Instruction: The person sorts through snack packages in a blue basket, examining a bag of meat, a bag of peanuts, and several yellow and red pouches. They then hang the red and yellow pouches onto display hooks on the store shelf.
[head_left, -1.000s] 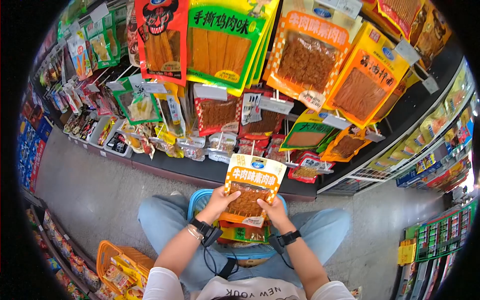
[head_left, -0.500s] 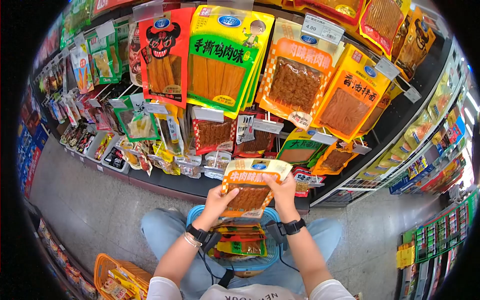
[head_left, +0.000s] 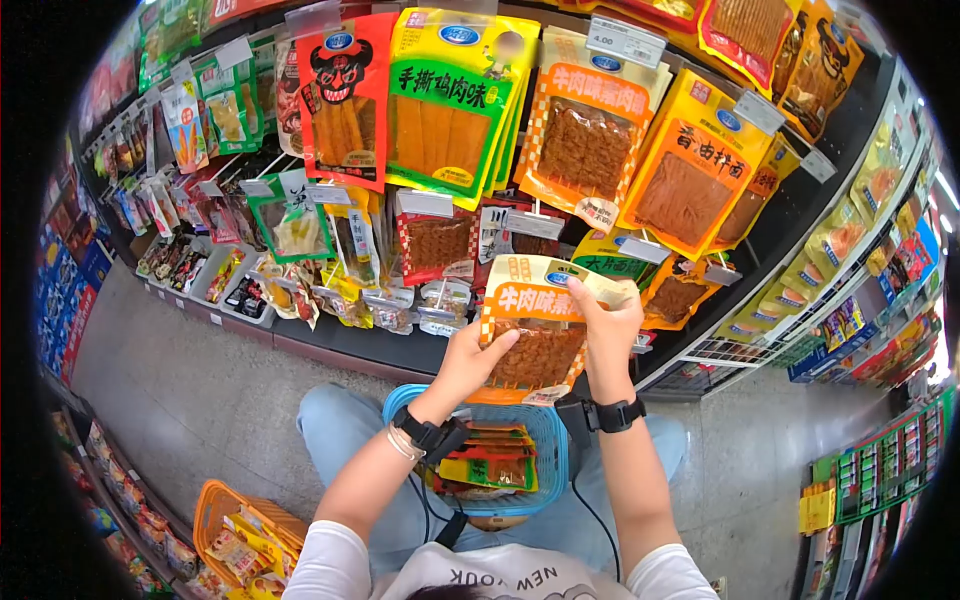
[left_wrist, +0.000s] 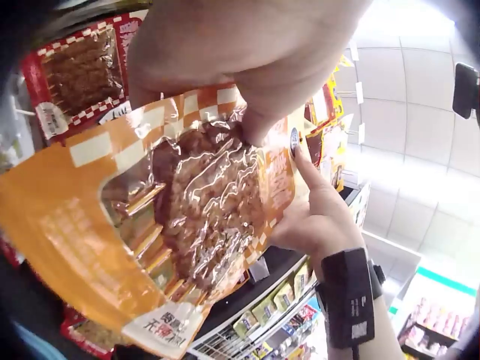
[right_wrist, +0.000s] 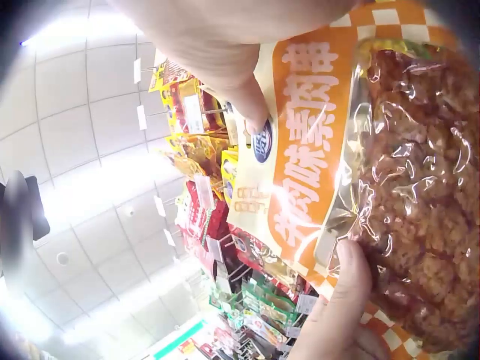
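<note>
Both hands hold an orange-and-cream snack packet [head_left: 535,345] in front of the hanging shelves, its printed front facing me. My left hand [head_left: 468,362] grips the left edge, with the thumb lying on the clear window over the brown skewered food. At the upper right corner my right hand [head_left: 608,325] pinches the packet, its thumb beside the blue oval logo [right_wrist: 262,142]. Below sits a blue basket [head_left: 556,440] between the person's legs, with several flat snack packets [head_left: 490,468] inside. A packet of matching design [head_left: 585,145] hangs on the rack above.
Snack packets hang on hooks across the rack, including a red one [head_left: 345,110] and a green-and-yellow one [head_left: 450,120]. White price tags [head_left: 625,42] stick out in front. An orange basket [head_left: 215,515] with packets stands on the floor at lower left.
The packet has risen toward the rack and away from the blue basket, which shows more of its contents. My right hand has moved from the packet's lower right edge to its top corner.
</note>
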